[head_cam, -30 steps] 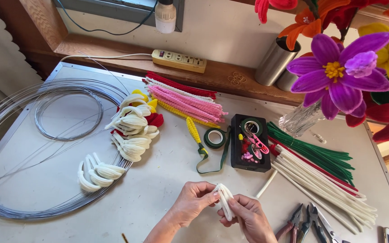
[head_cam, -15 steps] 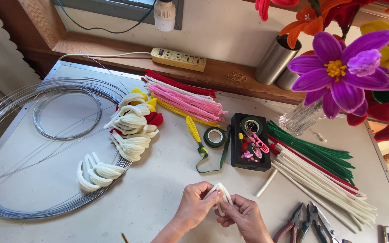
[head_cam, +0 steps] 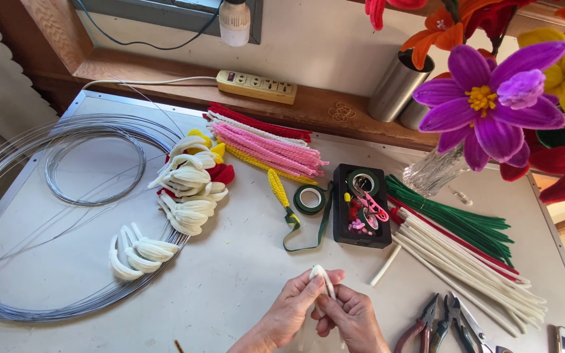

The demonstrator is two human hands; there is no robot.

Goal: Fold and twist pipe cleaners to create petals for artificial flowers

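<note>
Both hands meet low in the middle of the head view. My left hand (head_cam: 293, 307) pinches the top of a folded white pipe cleaner (head_cam: 322, 277) between thumb and fingers. My right hand (head_cam: 351, 316) grips the same white pipe cleaner lower down, its stem hidden behind the fingers. A short loose white piece (head_cam: 385, 265) lies on the table just right of my hands. Finished white petal loops (head_cam: 140, 252) lie to the left.
Coils of grey wire (head_cam: 47, 196) cover the left of the table. Pink, red and yellow pipe cleaners (head_cam: 266, 144) lie at the back, white and green ones (head_cam: 465, 252) at right. A black tray (head_cam: 361, 206), green tape (head_cam: 310, 199), pliers and scissors (head_cam: 449, 320), flower vases (head_cam: 433, 171).
My hands have turned and squeezed the white pipe cleaner, so its loop now stands narrower and more upright. Nothing else on the table has moved.
</note>
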